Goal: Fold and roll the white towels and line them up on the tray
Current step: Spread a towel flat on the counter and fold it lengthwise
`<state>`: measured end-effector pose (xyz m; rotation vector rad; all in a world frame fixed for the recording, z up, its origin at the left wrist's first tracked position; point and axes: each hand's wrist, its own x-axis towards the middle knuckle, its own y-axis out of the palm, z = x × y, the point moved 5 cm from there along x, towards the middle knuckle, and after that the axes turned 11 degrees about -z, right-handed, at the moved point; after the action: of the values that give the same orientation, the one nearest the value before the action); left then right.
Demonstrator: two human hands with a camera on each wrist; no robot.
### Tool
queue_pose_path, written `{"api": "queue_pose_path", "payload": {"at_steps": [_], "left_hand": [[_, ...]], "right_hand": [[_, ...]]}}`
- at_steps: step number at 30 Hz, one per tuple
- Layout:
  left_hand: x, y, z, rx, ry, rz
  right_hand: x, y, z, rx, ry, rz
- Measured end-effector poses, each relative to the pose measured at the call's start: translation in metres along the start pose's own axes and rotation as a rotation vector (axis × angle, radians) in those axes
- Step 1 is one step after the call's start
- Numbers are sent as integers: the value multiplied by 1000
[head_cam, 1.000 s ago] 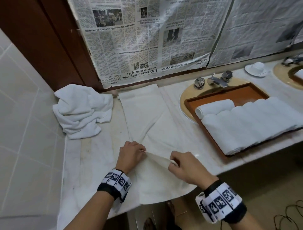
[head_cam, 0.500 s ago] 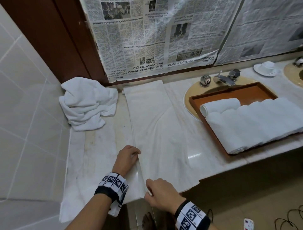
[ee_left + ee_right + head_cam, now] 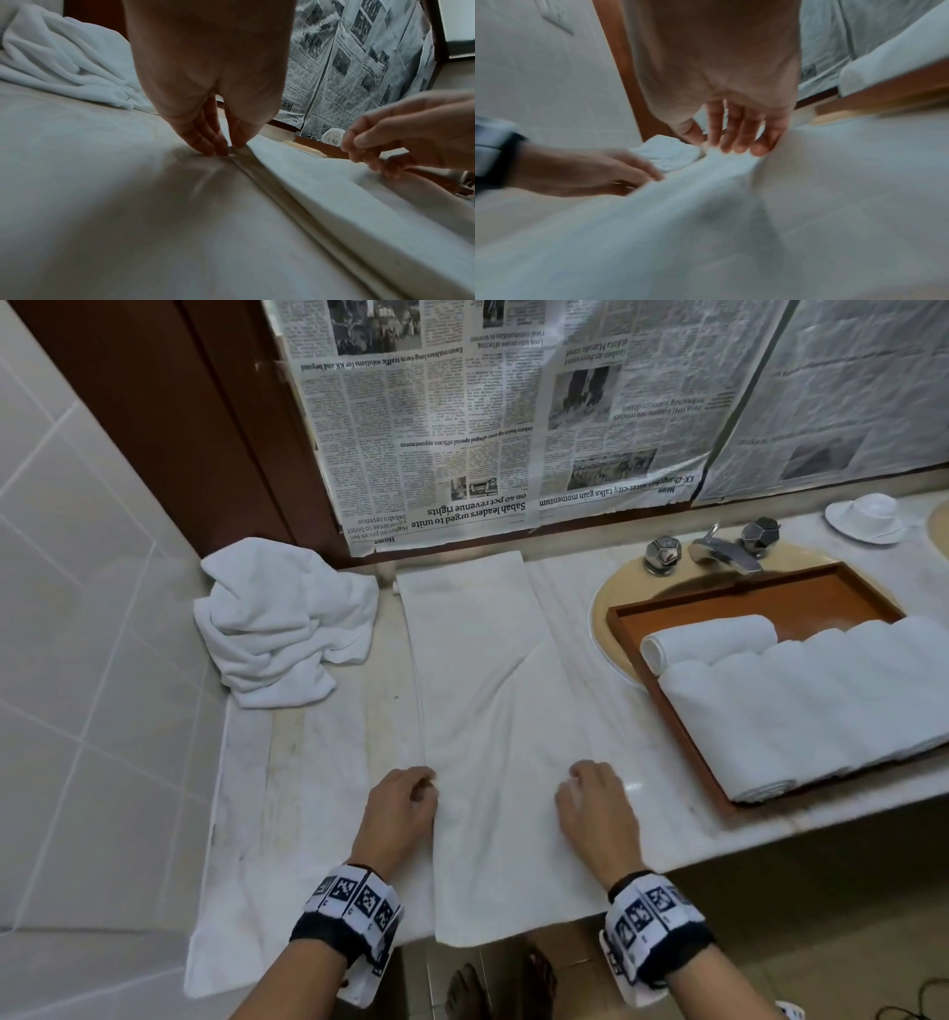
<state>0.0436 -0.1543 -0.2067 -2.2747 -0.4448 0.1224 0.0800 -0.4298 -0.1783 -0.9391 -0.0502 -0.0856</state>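
Left hand [image 3: 399, 806]: fingers bent down, tips pinching the left edge of the flat towel [image 3: 493, 711]. Right hand [image 3: 595, 806]: fingers curled, gripping the right edge. Towel: folded long on the counter [image 3: 318, 762], 12 to 6 o'clock. Tray [image 3: 760, 603] at 3 o'clock, over the sink, holding rolls [image 3: 801, 701]. Heap [image 3: 280, 621] at 10 o'clock. Newspaper [image 3: 488, 418] at 12 o'clock; tiled wall [image 3: 87, 634] at 9.

Matt cloth towel [image 3: 493, 711]; glossy marble counter [image 3: 637, 783]; wood tray [image 3: 770, 593]
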Motion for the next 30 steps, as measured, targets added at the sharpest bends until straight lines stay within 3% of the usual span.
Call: {"api": "queue_pose_path", "payload": {"at_steps": [3, 6, 12, 16, 18, 20, 23, 25, 27, 30], "left_hand": [[-1, 4, -7, -17, -25, 16], [1, 5, -11, -3, -81, 25], [-2, 11, -16, 48, -90, 57], [-2, 12, -16, 23, -109, 55], [-2, 14, -13, 8, -115, 69], [-2, 14, -11, -7, -100, 60], [5, 14, -17, 93, -15, 16], [9, 22, -26, 240, 48, 59], [8, 33, -28, 388, 74, 150], [5, 39, -21, 469, 56, 177]], "right_hand": [[17, -2, -29, -60, 220, 72], [22, 0, -34, -75, 212, 150], [36, -15, -49, 132, 315, 118], [48, -23, -52, 55, 323, 250], [49, -24, -45, -179, 248, 403], [54, -23, -31, -372, 110, 383], [60, -2, 1, -296, -186, 184], [58, 26, 13, -244, -324, 263], [56, 50, 12, -337, -415, 401], [68, 57, -3, -417, -459, 434]]}}
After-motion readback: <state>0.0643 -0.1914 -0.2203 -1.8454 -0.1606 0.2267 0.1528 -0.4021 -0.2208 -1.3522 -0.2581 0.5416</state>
